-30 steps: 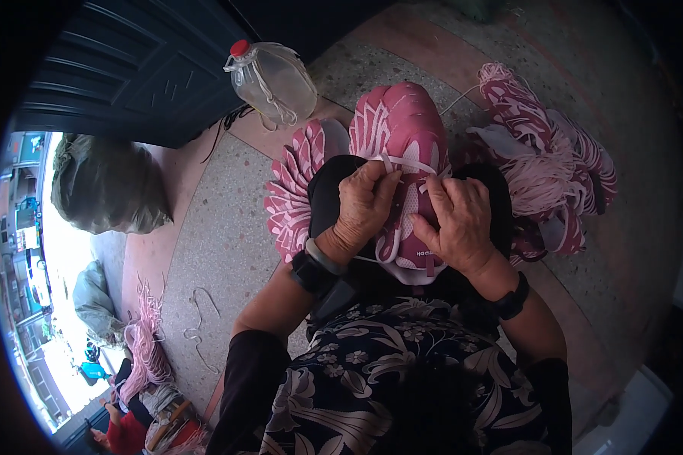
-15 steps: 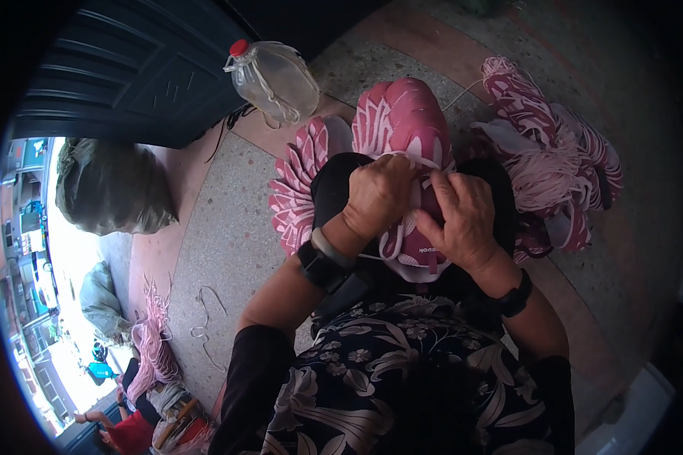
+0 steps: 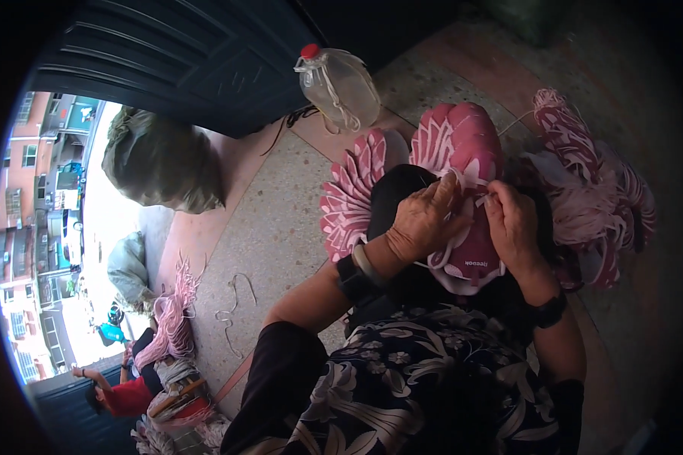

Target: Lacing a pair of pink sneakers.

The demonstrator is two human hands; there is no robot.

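Note:
A pink and white shoe upper [image 3: 474, 246] lies across my lap, its tongue end toward me. My left hand [image 3: 425, 218] is over its left side, fingertips closed on a pale lace [image 3: 474, 182] and thumb held out. To the right, my right hand [image 3: 513, 227] pinches the same lace between thumb and fingers, near the middle of the upper. More pink uppers [image 3: 457, 136] are stacked just beyond my hands. Another fanned row of uppers [image 3: 357, 193] sits beside my left knee. The lace's path under my fingers is partly hidden.
At right lies a pile of laced uppers [image 3: 596, 189]. A clear jug with a red cap [image 3: 340, 87] stands by the dark door [image 3: 182, 61]. Large sacks [image 3: 163, 163], a pink lace bundle [image 3: 173, 318] and a seated person in red [image 3: 125, 396] are at left. Loose string [image 3: 235, 311] lies on the floor.
The whole view has shifted, so things appear farther right. My left hand has gone from a fist to looser fingers with the thumb out; my right fingers have drawn into a pinch on the lace.

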